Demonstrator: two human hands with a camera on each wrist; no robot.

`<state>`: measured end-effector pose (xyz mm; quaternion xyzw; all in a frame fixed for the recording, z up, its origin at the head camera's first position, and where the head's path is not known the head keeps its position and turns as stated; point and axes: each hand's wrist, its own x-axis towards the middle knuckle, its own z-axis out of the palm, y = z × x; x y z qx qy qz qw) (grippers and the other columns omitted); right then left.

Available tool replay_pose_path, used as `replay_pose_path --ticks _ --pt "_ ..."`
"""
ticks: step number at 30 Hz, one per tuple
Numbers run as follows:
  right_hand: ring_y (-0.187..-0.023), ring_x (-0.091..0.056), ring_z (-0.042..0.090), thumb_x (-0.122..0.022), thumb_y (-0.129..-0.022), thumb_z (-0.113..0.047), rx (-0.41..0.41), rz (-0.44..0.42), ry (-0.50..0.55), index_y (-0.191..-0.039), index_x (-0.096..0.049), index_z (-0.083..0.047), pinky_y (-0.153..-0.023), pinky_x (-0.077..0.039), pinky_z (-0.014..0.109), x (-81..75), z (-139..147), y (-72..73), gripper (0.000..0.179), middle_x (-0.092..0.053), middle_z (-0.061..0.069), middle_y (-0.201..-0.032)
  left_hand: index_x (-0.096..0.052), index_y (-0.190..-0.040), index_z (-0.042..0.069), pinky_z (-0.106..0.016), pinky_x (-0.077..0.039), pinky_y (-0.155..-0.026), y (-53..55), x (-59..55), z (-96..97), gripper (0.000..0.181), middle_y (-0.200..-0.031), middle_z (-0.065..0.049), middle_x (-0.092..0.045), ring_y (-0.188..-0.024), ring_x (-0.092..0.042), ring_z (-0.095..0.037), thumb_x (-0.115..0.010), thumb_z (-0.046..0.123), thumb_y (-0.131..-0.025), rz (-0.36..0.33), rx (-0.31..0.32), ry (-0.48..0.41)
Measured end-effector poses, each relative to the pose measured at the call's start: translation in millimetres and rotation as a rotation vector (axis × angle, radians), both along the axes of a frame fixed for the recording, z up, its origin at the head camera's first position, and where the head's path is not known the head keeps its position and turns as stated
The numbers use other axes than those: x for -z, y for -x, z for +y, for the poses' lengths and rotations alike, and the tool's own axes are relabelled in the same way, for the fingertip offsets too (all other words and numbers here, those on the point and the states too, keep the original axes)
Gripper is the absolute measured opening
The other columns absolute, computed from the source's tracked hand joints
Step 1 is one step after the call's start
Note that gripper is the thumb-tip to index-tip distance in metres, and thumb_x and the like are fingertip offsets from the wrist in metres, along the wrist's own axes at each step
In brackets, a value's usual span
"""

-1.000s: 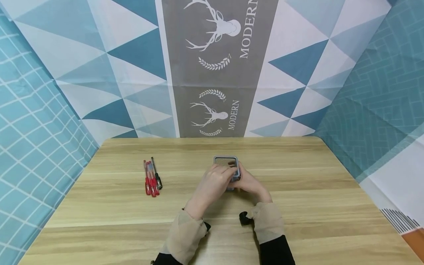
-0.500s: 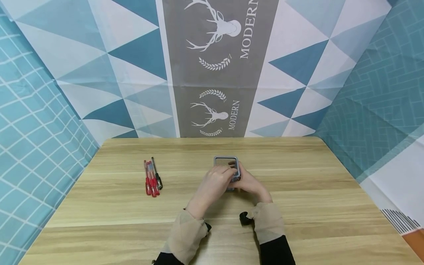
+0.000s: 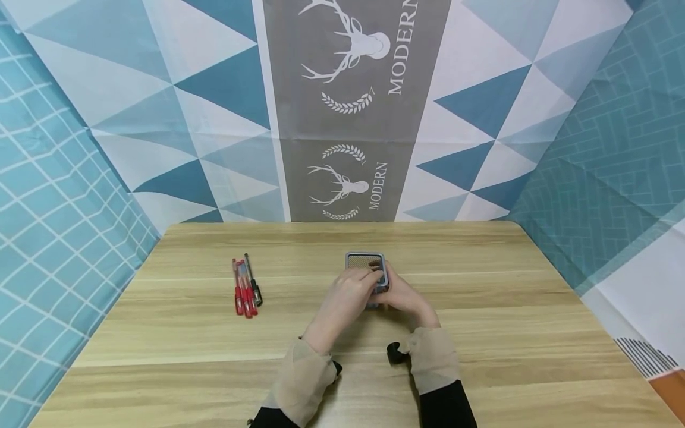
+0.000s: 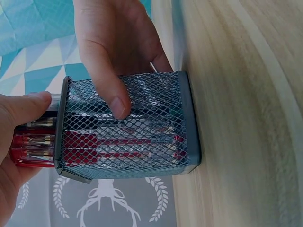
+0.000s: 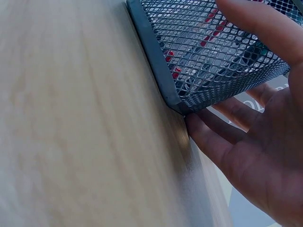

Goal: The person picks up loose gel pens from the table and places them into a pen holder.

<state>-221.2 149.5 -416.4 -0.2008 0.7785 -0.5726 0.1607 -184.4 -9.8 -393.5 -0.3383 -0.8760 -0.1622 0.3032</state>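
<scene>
A dark wire-mesh pen holder (image 4: 142,146) stands upright on the table with several red and black gel pens inside it. Around its side, my right hand (image 3: 402,295) holds it, the thumb (image 4: 111,92) pressed on the mesh in the left wrist view. In the right wrist view, fingertips (image 5: 203,127) reach to the holder's bottom corner. My left hand (image 3: 346,295) is at the holder's open top, its fingers and thumb about the capped ends of the pens (image 4: 35,151). From the head view, my left hand covers those pen ends.
To the left on the wooden table (image 3: 160,339) lie several loose pens, red ones (image 3: 246,297) side by side and a black one (image 3: 255,285) beside them. A patterned cloth (image 3: 342,119) hangs behind the table's far edge.
</scene>
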Motion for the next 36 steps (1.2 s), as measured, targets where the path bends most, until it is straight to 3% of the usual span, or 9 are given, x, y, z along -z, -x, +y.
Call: replay_pose_path --ticks 6,11,13,18,23,26,29,33,36 --pt "-0.085 -0.05 0.017 -0.069 -0.078 -0.005 -0.002 0.001 -0.019 -0.139 -0.02 -0.001 -0.071 -0.044 0.028 -1.6 0.2 -0.9 0.079 -0.05 0.022 -0.122 -0.061 -0.113 0.005 -0.03 -0.048 -0.088 -0.8 -2.0 0.1 0.031 -0.102 -0.007 -0.067 -0.095 -0.063 -0.018 -0.064 0.008 -0.083 -0.064 -0.013 -0.009" --pt "-0.11 -0.045 0.024 -0.067 -0.078 -0.003 -0.009 -0.012 0.006 -0.14 -0.016 -0.004 -0.09 -0.039 0.032 -0.3 0.2 -1.2 0.081 -0.039 0.021 -0.134 -0.057 -0.118 0.004 -0.031 -0.047 -0.09 -2.2 -5.8 -0.7 0.039 -0.103 -0.007 -0.064 -0.097 -0.061 -0.02 -0.067 0.012 -0.081 -0.083 -0.018 -0.015" --pt "-0.113 -0.044 0.026 -0.067 -0.078 -0.003 -0.006 -0.009 0.011 -0.141 -0.015 -0.005 -0.092 -0.039 0.033 -0.7 0.1 -1.9 0.082 -0.038 0.021 -0.135 -0.058 -0.116 0.004 -0.031 -0.047 -0.089 -2.9 -8.4 -1.5 0.038 -0.102 -0.006 -0.064 -0.096 -0.061 -0.019 -0.067 0.013 -0.081 -0.074 -0.016 -0.03" --pt "-0.087 -0.052 0.022 -0.068 -0.079 -0.006 -0.007 -0.004 0.016 -0.139 -0.018 -0.005 -0.067 -0.046 0.031 -2.2 0.2 -3.4 0.078 -0.048 0.021 -0.122 -0.061 -0.109 0.005 -0.03 -0.047 -0.089 -4.6 -15.0 -4.5 0.03 -0.099 -0.005 -0.064 -0.094 -0.061 -0.019 -0.068 0.012 -0.08 -0.034 -0.003 -0.092" --pt "-0.06 -0.052 0.024 -0.069 -0.078 -0.003 -0.032 -0.01 0.049 -0.137 -0.019 -0.004 -0.045 -0.043 0.037 -1.2 0.2 -1.4 0.077 -0.058 0.02 -0.101 -0.064 -0.092 0.005 -0.027 -0.052 -0.077 -6.6 -22.6 -9.0 0.014 -0.087 -0.004 -0.064 -0.082 -0.062 -0.019 -0.067 0.003 -0.079 0.09 0.006 -0.213" --pt "-0.068 -0.054 0.021 -0.071 -0.075 -0.003 -0.008 -0.001 0.037 -0.138 -0.019 -0.004 -0.051 -0.045 0.034 -0.5 -0.7 -0.3 0.082 -0.056 0.021 -0.108 -0.064 -0.087 0.005 -0.025 -0.052 -0.069 -7.6 -28.7 -14.2 0.01 -0.081 -0.004 -0.064 -0.074 -0.062 -0.017 -0.067 0.001 -0.078 0.172 -0.023 -0.302" --pt "-0.089 -0.053 0.02 -0.073 -0.073 -0.003 0.023 0.007 0.008 -0.14 -0.019 -0.003 -0.069 -0.046 0.029 -0.1 -1.1 0.7 0.086 -0.047 0.023 -0.124 -0.064 -0.087 0.004 -0.024 -0.052 -0.064 -7.5 -34.4 -21.4 0.01 -0.078 -0.005 -0.065 -0.07 -0.062 -0.017 -0.066 0.0 -0.078 0.224 -0.058 -0.361" --pt "-0.111 -0.046 0.03 -0.072 -0.072 -0.002 0.026 0.014 -0.013 -0.139 -0.021 -0.001 -0.084 -0.042 0.03 0.4 -0.9 1.7 0.084 -0.036 0.025 -0.135 -0.065 -0.086 0.002 -0.025 -0.052 -0.062 -6.5 -38.9 -31.7 0.007 -0.076 -0.006 -0.065 -0.068 -0.061 -0.017 -0.064 0.0 -0.08 0.246 -0.085 -0.401" --pt "-0.116 -0.043 0.036 -0.072 -0.072 -0.001 0.02 0.021 -0.018 -0.138 -0.021 0.0 -0.088 -0.042 0.035 0.2 -1.0 1.3 0.083 -0.034 0.027 -0.136 -0.065 -0.086 0.001 -0.027 -0.052 -0.062 -5.0 -40.4 -38.8 0.005 -0.076 -0.007 -0.065 -0.068 -0.061 -0.019 -0.063 0.002 -0.082 0.247 -0.113 -0.412"
